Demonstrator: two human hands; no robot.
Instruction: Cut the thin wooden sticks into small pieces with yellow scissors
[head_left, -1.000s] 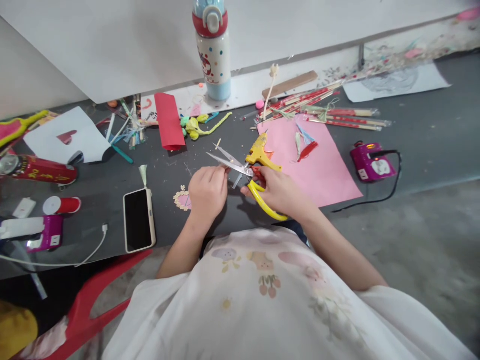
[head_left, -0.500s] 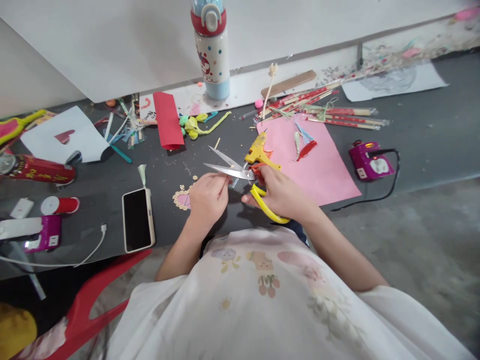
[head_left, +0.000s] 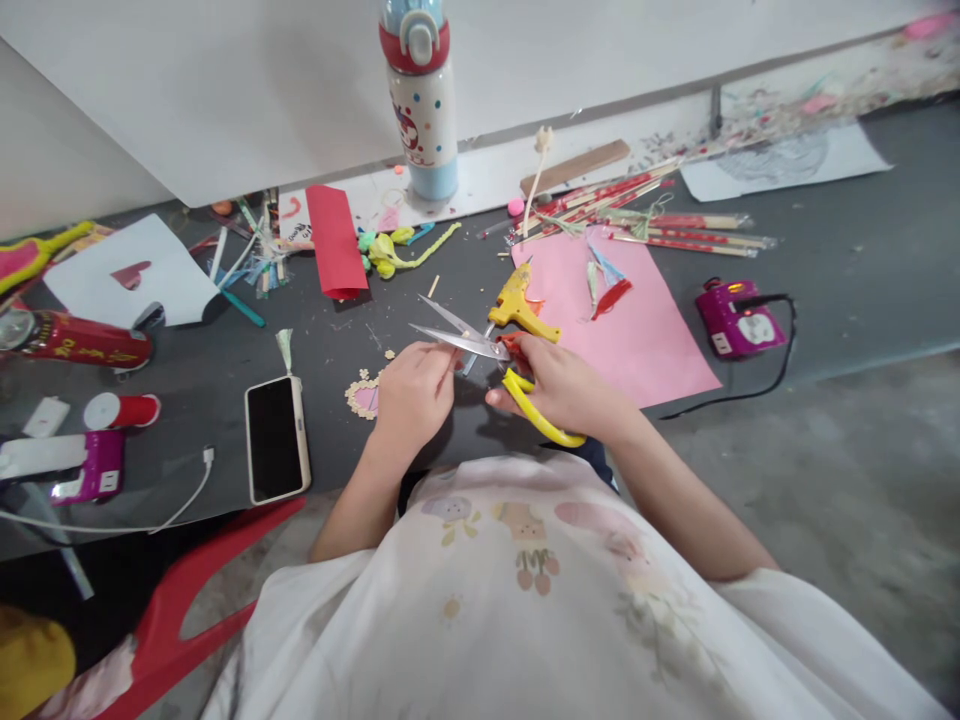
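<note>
At my twelve o'clock, my right fingers (head_left: pixel 537 360) grip the parted scissors (head_left: pixel 480 348); my left fingers (head_left: pixel 435 364) press together, any pinch hidden. Glue gun (head_left: pixel 520 304) crowds the scissors' one o'clock; smartphone (head_left: pixel 273 440) lies at eight.

I count two hands (head_left: pixel 411 392), one pair of silver-bladed scissors (head_left: pixel 478 347), one glue gun (head_left: pixel 516 300), two purple boxes (head_left: pixel 721 316) — also one phone (head_left: pixel 275 440), one bottle (head_left: pixel 424 120), one can (head_left: pixel 82 338), one spool (head_left: pixel 121 410), one pink sheet (head_left: pixel 652 345). The sticks (head_left: pixel 626 188) overlap — their number I cannot tell.
</note>
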